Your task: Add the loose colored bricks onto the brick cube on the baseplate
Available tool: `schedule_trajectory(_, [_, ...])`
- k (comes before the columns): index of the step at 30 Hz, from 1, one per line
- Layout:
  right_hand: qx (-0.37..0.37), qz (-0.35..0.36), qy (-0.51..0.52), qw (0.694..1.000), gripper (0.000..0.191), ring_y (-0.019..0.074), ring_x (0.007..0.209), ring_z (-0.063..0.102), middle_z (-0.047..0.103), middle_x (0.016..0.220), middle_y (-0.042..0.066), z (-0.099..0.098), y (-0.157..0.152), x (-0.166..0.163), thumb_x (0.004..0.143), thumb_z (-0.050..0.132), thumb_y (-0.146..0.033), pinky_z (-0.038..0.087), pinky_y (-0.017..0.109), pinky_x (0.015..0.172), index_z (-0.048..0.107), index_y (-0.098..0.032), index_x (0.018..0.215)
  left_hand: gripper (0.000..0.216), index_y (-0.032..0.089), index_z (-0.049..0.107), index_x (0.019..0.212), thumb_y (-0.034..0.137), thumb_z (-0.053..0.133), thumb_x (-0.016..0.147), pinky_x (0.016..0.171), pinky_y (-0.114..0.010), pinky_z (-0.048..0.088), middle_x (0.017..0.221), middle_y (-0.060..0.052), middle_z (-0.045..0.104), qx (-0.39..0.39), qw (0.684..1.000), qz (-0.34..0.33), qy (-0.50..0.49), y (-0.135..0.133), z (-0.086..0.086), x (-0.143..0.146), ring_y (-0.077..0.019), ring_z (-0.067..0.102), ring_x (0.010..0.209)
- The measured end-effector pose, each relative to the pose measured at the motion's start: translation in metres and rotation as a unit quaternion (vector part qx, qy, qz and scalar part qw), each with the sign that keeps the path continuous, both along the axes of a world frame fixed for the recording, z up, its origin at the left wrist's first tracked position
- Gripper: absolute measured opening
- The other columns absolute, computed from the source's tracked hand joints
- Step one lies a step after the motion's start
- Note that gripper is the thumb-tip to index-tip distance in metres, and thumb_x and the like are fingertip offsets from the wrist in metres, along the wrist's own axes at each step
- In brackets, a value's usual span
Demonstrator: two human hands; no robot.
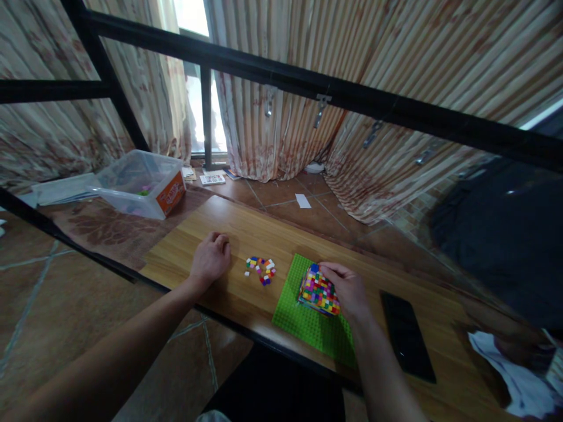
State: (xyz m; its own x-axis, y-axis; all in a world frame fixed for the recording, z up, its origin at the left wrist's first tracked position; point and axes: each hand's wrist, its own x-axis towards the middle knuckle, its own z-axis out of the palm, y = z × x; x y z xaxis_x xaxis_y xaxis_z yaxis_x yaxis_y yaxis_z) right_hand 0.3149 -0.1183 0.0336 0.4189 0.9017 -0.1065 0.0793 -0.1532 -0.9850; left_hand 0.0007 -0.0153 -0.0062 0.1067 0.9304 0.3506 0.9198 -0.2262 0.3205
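My right hand (347, 287) pinches at the far top corner of a block built from many small multicoloured toy bricks (319, 293). Its fingertips close around a small brick there, partly hidden by the fingers. Under the block lies a green studded baseplate (288, 316). My left hand (211, 256) rests on the wooden table with its fingers curled in, and nothing shows in it. Between the hands, nearer the left one, a loose cluster of small toy bricks (264, 266) in several colours is scattered on the wood.
A black phone-like slab (407, 334) lies on the wooden table (237, 223) to the right, with white crumpled cloth or paper (505, 369) beyond it. A clear plastic bin (132, 181) stands on the floor at left. Dark metal bars (281, 73) cross above the table.
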Motion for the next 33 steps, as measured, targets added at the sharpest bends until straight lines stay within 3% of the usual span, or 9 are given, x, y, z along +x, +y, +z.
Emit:
schedule_trajectory(6, [-0.018,-0.005,0.027,0.999,0.037,0.0195,0.068,0.067,0.076,0.076,0.004,0.0018,0.0027,0.0015,0.053,0.085,-0.046,0.052,0.033,0.067,0.077,-0.020,0.079,0.030,0.017,0.066,0.104,0.029,0.042,0.091,0.087,-0.034,0.050,0.109,-0.010,0.063,0.000,1.000,-0.001,0.000,0.0003,-0.0004,-0.0002,-0.0231,0.064,0.095])
schedule_trajectory(16, [-0.055,0.055,0.016,0.997,0.041,0.0216,0.072,0.070,0.078,0.084,0.006,0.0064,0.0023,0.0063,0.056,0.082,-0.050,0.054,0.036,0.071,0.079,-0.021,0.085,0.032,0.017,0.067,0.104,0.030,0.040,0.091,0.087,-0.035,0.050,0.111,-0.011,0.064,-0.008,1.000,0.002,0.008,-0.0007,0.0011,0.0007,-0.0234,0.064,0.095])
schedule_trajectory(22, [-0.064,0.054,0.036,0.996,0.042,0.0224,0.071,0.070,0.077,0.083,0.007,0.0058,0.0030,0.0067,0.056,0.083,-0.051,0.054,0.037,0.071,0.079,-0.021,0.085,0.033,0.018,0.067,0.103,0.030,0.038,0.093,0.084,-0.034,0.050,0.110,-0.010,0.064,-0.010,1.000,0.003,0.026,-0.0003,0.0001,0.0004,-0.0228,0.065,0.093])
schedule_trajectory(33, [-0.030,0.063,-0.041,0.997,0.040,0.0226,0.075,0.069,0.077,0.086,0.007,0.0021,0.0016,0.0005,0.063,0.077,-0.055,0.053,0.035,0.072,0.079,-0.021,0.084,0.031,0.018,0.066,0.103,0.029,0.039,0.093,0.085,-0.034,0.050,0.110,-0.010,0.064,-0.012,1.000,-0.004,0.023,-0.0015,0.0018,0.0009,-0.0228,0.065,0.094])
